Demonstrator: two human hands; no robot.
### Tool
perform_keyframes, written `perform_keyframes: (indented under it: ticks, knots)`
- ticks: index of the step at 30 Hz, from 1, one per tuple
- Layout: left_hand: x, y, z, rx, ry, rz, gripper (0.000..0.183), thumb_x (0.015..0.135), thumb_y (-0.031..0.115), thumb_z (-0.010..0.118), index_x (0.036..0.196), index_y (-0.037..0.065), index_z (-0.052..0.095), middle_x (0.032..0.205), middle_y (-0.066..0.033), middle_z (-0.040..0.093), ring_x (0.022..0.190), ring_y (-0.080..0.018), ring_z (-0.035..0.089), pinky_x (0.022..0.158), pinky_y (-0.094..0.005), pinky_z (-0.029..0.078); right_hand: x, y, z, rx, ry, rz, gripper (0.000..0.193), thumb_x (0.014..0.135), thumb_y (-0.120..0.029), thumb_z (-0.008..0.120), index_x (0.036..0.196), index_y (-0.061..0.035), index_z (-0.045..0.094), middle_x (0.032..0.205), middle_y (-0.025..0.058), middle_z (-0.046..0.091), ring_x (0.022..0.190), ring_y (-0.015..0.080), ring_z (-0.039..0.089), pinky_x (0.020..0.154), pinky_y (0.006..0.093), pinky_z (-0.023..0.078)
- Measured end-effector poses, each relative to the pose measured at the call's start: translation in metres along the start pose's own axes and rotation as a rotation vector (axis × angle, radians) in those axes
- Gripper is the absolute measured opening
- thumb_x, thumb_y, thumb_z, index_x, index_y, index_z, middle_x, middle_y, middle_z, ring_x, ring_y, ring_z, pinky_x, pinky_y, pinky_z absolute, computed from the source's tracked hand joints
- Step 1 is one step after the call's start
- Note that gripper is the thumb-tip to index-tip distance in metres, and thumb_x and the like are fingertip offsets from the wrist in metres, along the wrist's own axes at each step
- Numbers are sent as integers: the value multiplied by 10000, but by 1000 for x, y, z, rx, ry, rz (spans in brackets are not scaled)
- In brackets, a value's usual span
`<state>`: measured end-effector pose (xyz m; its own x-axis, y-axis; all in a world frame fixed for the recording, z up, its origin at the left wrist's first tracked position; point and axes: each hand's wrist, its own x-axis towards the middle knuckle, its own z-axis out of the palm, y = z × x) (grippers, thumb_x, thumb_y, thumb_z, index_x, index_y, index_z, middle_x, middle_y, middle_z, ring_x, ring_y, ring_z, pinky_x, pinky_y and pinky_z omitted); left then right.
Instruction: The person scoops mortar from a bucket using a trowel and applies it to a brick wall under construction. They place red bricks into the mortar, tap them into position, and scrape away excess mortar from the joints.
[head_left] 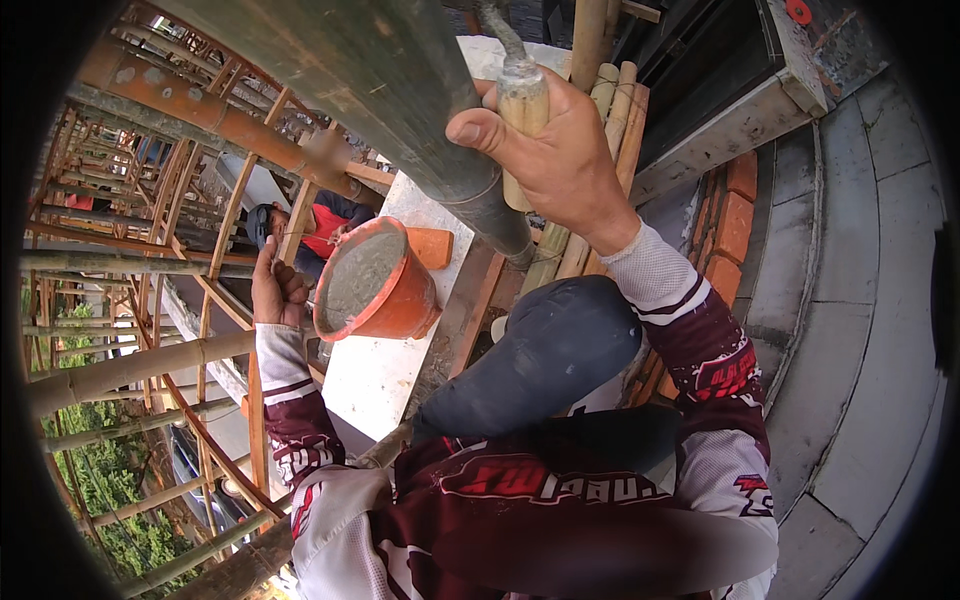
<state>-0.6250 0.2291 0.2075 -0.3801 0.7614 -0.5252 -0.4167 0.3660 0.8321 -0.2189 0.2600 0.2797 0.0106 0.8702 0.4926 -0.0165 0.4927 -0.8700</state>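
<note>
My right hand (565,150) is wrapped round the wooden handle of a trowel (522,105), thumb pointing left. Its bent, mortar-smeared metal neck rises to the top edge, where the blade is out of view. Over at the left, my left hand (280,292) is raised with curled fingers beside the bucket's rim; what they close on, if anything, is hidden. An orange bucket (408,295) filled with grey mortar (362,275) appears tilted on a white, stained board (375,375). Behind it lies an orange brick (431,248).
A thick green bamboo pole (400,95) slants past my right hand. Bamboo and timber scaffolding (190,190) fills the left. Another person in red (330,225) is beyond the bucket. Stacked bricks (733,225) and grey slabs (850,330) lie right. My bent knee (575,335) is between.
</note>
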Motion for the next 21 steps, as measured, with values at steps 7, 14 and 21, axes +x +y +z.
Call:
perform_keyframes:
  ticks: [7,14,21]
  knots:
    - [-80,-63,32,-35,-168,-249,484,1002,392,642,633,210,388,519,89,212,412,-74,197,378,-255,207,-29,19,-81,90,75,79,428,907,-344,810,1078,27,685,947,91,762,853,143,699,807,310,557]
    - [-121,-138,61,202,-189,-327,359,982,304,650,680,236,469,537,95,232,433,-86,233,434,-284,280,-160,37,-201,-239,392,304,328,931,-282,783,1055,16,724,953,80,772,878,130,716,817,291,563]
    - [-132,-159,85,342,-422,-367,181,959,201,633,829,175,510,575,76,253,494,-85,247,478,-279,295,-309,31,-249,-528,605,560,296,938,-275,778,1026,6,740,874,32,731,797,101,651,744,270,523]
